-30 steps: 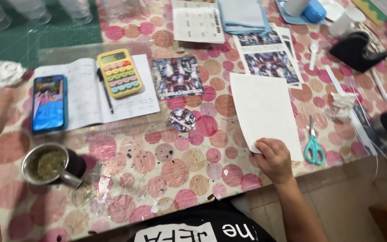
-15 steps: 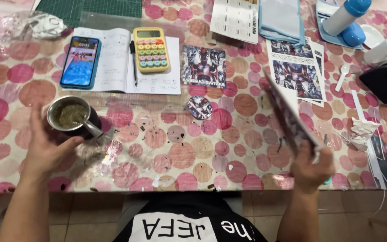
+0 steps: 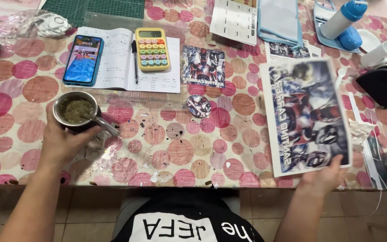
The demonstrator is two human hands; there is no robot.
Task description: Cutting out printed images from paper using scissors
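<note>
Two bare hands work at a table (image 3: 166, 148) covered in a pink-dotted cloth. The right hand (image 3: 323, 177) pinches the bottom edge of a printed colour sheet (image 3: 307, 114), fingers closed on the paper, lifting it face up as if to look it over. The left hand (image 3: 66, 141) wraps its fingers around a small metal cup (image 3: 75, 110) of green herb with a metal straw, steadying it near the table's front edge. Behind lie an open notebook (image 3: 122, 58), a phone (image 3: 82, 59), a yellow calculator (image 3: 152, 49) and a round sticker (image 3: 198, 105)
</note>
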